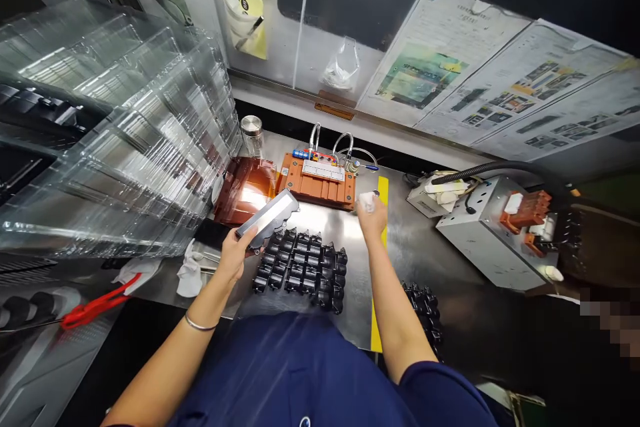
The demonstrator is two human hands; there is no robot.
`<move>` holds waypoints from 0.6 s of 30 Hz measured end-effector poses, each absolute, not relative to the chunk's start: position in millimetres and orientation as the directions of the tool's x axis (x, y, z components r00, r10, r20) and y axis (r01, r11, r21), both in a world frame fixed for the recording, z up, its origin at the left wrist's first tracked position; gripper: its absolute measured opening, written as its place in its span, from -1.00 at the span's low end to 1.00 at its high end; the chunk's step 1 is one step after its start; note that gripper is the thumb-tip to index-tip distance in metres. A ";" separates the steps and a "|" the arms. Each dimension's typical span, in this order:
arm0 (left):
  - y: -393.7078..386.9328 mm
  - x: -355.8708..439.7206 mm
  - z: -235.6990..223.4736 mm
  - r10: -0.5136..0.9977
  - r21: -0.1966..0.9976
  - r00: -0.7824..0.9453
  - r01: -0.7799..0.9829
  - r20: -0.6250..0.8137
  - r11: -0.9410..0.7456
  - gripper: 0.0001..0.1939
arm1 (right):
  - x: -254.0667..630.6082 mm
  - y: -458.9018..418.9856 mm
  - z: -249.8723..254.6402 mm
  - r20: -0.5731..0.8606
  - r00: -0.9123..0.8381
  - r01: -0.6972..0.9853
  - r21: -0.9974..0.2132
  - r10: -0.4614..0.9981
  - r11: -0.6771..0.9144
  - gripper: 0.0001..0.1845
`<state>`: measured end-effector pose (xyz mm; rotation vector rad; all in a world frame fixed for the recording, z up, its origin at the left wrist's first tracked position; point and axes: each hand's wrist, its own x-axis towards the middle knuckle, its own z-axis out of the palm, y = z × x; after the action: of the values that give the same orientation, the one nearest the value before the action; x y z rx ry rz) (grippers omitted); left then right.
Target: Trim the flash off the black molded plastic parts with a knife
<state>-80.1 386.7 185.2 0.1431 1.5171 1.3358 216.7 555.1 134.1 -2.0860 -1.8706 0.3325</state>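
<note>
My left hand is closed around the near end of a long dark moulded part with a flat shiny silvery face and small lugs along one edge. The part is tilted above the steel bench. Over to the right, my right hand is closed on a crumpled white cloth, beside the corner of an orange-brown fixture with hoses and a blue-handled valve. Between my forearms lie black moulded parts, set in close rows on the bench.
Stacked clear plastic trays rise at the left. A lidded glass bottle and a brown translucent box stand behind the left hand. A yellow strip runs along the bench; a grey metal box and more black parts sit right.
</note>
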 end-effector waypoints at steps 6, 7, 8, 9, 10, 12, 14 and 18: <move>404.9 -55.8 186.5 0.703 0.757 -0.354 -0.511 -0.617 0.407 -0.57 | 262.7 564.6 143.3 -0.034 0.309 0.894 -0.329 0.950 -0.303 -0.48; 407.0 -51.9 187.6 0.711 0.758 -0.345 -0.509 -0.613 0.408 -0.56 | 262.9 566.4 143.4 -0.036 0.315 0.891 -0.333 0.949 -0.308 -0.48; 408.9 -48.7 188.9 0.718 0.761 -0.339 -0.506 -0.608 0.405 -0.56 | 262.3 568.6 144.1 -0.038 0.320 0.887 -0.339 0.947 -0.313 -0.49; 410.3 -46.1 190.1 0.725 0.765 -0.335 -0.504 -0.601 0.401 -0.54 | 260.7 570.7 145.7 -0.041 0.323 0.883 -0.347 0.945 -0.317 -0.49; 411.5 -44.1 191.2 0.731 0.769 -0.335 -0.501 -0.595 0.396 -0.53 | 257.9 572.1 148.1 -0.043 0.322 0.879 -0.359 0.946 -0.315 -0.50; 413.5 -41.5 192.8 0.739 0.779 -0.342 -0.499 -0.580 0.380 -0.48 | 246.5 568.7 154.9 -0.030 0.303 0.873 -0.392 0.952 -0.290 -0.50; 415.4 -39.3 193.5 0.744 0.786 -0.353 -0.502 -0.567 0.360 -0.44 | 224.0 551.4 162.6 0.010 0.239 0.870 -0.446 0.971 -0.210 -0.50; 419.0 -33.6 194.7 0.744 0.808 -0.409 -0.511 -0.529 0.293 -0.45 | 156.9 484.4 173.1 0.240 -0.219 0.755 -0.573 0.946 0.320 -0.58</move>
<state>-33.6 419.0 194.7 0.2309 1.4308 1.3975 156.9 484.4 173.1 -1.4949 -2.0415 0.4544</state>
